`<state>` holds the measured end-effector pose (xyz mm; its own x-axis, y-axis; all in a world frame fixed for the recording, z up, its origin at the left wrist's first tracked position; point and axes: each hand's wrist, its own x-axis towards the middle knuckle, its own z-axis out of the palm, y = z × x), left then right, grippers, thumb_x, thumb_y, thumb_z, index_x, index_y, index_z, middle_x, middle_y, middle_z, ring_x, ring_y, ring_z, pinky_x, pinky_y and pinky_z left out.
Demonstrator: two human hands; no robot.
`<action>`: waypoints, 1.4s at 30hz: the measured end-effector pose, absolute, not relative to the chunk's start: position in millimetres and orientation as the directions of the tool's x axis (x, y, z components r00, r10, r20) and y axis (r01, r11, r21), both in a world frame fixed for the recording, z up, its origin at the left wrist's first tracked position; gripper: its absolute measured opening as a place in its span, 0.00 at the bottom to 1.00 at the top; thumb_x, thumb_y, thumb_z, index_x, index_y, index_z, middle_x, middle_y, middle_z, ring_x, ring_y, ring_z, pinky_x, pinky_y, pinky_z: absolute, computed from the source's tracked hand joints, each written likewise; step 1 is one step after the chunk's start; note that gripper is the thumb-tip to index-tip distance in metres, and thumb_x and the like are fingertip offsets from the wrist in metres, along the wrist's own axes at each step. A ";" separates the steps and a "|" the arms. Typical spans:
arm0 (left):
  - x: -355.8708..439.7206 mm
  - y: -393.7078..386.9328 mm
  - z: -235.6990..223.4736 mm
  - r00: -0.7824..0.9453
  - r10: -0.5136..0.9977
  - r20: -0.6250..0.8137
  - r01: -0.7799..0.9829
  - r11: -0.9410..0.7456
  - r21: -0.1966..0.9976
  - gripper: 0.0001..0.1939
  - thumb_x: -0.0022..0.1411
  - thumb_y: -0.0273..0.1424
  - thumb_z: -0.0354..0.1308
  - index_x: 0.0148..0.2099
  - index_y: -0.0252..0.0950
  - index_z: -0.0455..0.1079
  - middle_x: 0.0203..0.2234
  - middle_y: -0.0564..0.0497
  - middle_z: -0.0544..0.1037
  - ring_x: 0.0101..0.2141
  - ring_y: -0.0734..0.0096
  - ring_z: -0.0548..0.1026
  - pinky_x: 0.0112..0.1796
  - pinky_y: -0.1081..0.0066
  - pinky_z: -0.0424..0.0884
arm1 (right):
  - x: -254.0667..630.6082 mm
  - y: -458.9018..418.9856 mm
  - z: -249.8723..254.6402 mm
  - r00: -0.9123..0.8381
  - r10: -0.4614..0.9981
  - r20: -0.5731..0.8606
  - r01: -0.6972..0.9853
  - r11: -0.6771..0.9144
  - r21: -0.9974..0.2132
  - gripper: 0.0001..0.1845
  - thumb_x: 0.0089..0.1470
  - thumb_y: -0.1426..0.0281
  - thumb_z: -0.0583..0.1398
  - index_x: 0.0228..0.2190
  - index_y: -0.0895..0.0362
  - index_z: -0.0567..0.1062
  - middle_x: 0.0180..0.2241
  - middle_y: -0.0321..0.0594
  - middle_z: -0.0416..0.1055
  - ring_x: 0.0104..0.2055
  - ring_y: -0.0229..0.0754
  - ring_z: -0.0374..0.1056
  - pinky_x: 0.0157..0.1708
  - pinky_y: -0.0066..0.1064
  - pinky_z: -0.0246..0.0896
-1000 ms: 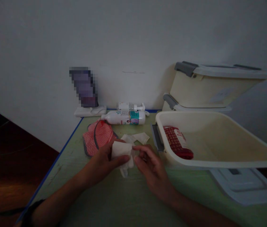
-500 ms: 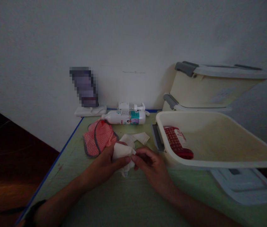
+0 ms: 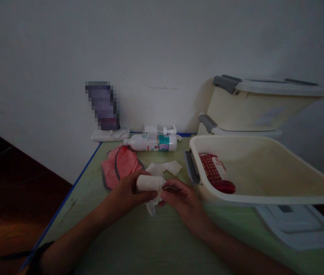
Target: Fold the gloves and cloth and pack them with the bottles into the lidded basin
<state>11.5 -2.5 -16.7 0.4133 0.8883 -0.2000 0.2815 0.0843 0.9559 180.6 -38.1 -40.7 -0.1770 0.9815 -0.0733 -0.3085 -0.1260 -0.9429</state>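
My left hand (image 3: 133,193) is closed around a soft white cloth (image 3: 149,183), which looks rolled or folded, with its thumb across the near side. The fingers of my right hand (image 3: 182,198) pinch the right end of the same cloth. A loose white tail of it hangs below, between the two hands. Just beyond, another piece of thin white cloth (image 3: 172,167) lies on the table, partly hidden by what I hold. Left of my hands is a crumpled pink cloth (image 3: 124,164) with a dark checked edge.
An open cream bin (image 3: 282,198) on the right holds a red package (image 3: 217,175). A pale lid (image 3: 302,225) lies under its near side. More lidded bins (image 3: 253,107) stand behind. A white bottle (image 3: 150,142) lies before a clear pump bottle (image 3: 157,129). A blurred-out screen (image 3: 104,107) stands back left.
The white cloth has tilted a little and looks narrower and more tightly rolled between my fingers. Both hands stay in nearly the same place.
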 end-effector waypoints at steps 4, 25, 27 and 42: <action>11.8 -4.6 -17.4 0.437 0.874 -0.211 0.291 0.084 0.953 0.18 0.47 0.36 0.63 0.39 0.34 0.65 0.28 0.54 0.73 0.31 0.67 0.72 0.32 0.70 0.69 | 178.5 -39.4 -42.6 -0.182 0.976 -0.116 -0.348 -0.175 -0.921 0.13 0.39 0.67 0.68 0.28 0.54 0.70 0.26 0.30 0.74 0.27 0.35 0.68 0.28 0.27 0.64; 9.7 -5.5 -16.4 0.573 0.756 -0.316 0.091 0.325 0.942 0.24 0.47 0.29 0.66 0.45 0.34 0.60 0.31 0.50 0.78 0.32 0.66 0.76 0.33 0.69 0.70 | 179.2 -40.8 -34.6 -0.064 0.984 -0.167 -0.331 -0.179 -0.927 0.14 0.43 0.64 0.66 0.20 0.56 0.65 0.17 0.28 0.66 0.19 0.31 0.61 0.21 0.23 0.56; 7.5 -4.3 -11.3 0.609 0.724 -0.325 0.100 0.336 0.936 0.22 0.48 0.28 0.65 0.45 0.34 0.61 0.32 0.50 0.78 0.35 0.65 0.77 0.36 0.68 0.70 | 178.6 -40.7 -35.8 -0.068 0.983 -0.169 -0.358 -0.182 -0.916 0.15 0.42 0.65 0.66 0.20 0.56 0.65 0.16 0.28 0.67 0.18 0.31 0.61 0.19 0.23 0.57; -1.4 -1.3 -5.3 0.597 0.738 -0.316 0.196 0.247 0.949 0.19 0.50 0.29 0.64 0.43 0.35 0.61 0.32 0.51 0.78 0.35 0.67 0.76 0.36 0.68 0.70 | 179.2 -39.1 -41.1 -0.158 0.977 -0.140 -0.415 -0.195 -0.889 0.09 0.48 0.64 0.63 0.33 0.54 0.76 0.25 0.33 0.70 0.26 0.34 0.64 0.24 0.24 0.61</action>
<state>-1.4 -1.3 -5.3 0.5971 0.7375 -0.3156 0.1962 0.2472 0.9489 179.2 -39.1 -41.1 -0.1582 0.9774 -0.1403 -0.4152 -0.1948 -0.8887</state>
